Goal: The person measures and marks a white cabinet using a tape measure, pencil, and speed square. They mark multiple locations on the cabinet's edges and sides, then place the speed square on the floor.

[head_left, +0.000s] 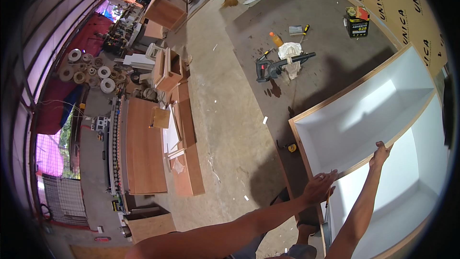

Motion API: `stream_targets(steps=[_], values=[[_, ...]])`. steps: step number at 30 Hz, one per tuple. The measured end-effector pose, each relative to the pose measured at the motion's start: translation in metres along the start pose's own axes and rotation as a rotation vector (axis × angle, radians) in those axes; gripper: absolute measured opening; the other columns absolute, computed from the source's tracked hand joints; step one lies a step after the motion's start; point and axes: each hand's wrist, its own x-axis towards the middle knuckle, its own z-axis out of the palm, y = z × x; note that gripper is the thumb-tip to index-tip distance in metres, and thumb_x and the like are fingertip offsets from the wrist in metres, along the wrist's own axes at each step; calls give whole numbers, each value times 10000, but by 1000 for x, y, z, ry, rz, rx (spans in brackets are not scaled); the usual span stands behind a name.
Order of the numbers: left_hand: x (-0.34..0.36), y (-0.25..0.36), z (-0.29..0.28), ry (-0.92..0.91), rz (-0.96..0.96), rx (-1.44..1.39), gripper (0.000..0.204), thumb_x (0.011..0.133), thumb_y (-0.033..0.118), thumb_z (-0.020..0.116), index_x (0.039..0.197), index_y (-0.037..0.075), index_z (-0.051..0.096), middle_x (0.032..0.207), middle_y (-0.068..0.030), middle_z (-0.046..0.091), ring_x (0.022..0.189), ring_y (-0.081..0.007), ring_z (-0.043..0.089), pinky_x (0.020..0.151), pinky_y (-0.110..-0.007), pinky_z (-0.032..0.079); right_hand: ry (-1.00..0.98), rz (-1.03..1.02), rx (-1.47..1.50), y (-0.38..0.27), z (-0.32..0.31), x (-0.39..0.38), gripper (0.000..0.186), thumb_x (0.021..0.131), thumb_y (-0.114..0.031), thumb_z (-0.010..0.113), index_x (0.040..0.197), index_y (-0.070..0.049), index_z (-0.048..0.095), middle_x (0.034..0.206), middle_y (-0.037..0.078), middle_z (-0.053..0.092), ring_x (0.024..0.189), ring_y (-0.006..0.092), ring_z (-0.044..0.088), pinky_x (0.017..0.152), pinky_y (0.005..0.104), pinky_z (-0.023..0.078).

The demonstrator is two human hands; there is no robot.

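Observation:
A cabinet carcass (357, 103) with white inner faces and wood-coloured edges lies at the right, split by a divider (357, 166). My left hand (318, 188) rests at the near-left end of the divider, its fingers stretched out along the corner. A small orange and dark item shows just below that palm, too small to name. Farther along the same divider, my right hand (380, 153) is closed over the narrow edge, fingers bent around it. The undersides of the fingers are hidden.
Beside the cabinet lies a yellow tape measure (292, 147). On the dark board are a black and red blower (273, 69), a white cloth (290, 52), an orange bottle (276, 39) and a black adhesive can (358, 23). Wooden cabinets (146, 146) and tape rolls (107, 85) stand at left.

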Motion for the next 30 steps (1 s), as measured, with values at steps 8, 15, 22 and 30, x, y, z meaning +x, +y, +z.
stream_targets(steps=[8, 15, 22, 30], values=[[2, -3, -3, -54, -82, 25, 477, 852, 49, 594, 1316, 34, 485, 1072, -144, 651, 915, -309, 664, 835, -405, 533, 2, 190, -193, -29, 6, -46, 819, 946, -341, 600, 1573, -106, 129, 1355, 162, 467, 1234, 302, 472, 1128, 462, 283], [-8, -7, 10, 11, 13, 142, 613, 861, 281, 657, 1410, 74, 481, 1134, -118, 650, 805, -260, 664, 632, -370, 532, -191, -56, -548, 18, -169, -188, 497, 950, -232, 662, 1374, -11, 525, 1285, 121, 637, 1192, 218, 571, 988, 311, 454], [2, 4, 21, 77, 196, 123, 542, 905, 308, 668, 1311, -2, 487, 1339, -198, 580, 1075, -359, 641, 834, -398, 535, -388, -44, -1168, 19, -246, -310, 648, 843, -447, 725, 1330, -48, 574, 1291, 201, 611, 1182, 358, 585, 981, 436, 475], [-2, 24, -4, 17, 383, -234, 467, 864, 212, 718, 1241, 52, 493, 1337, -201, 580, 1097, -376, 625, 944, -451, 454, -498, 27, -1216, 45, -242, -315, 575, 868, -434, 686, 1308, -80, 580, 1283, 135, 626, 1130, 340, 614, 968, 439, 486]])
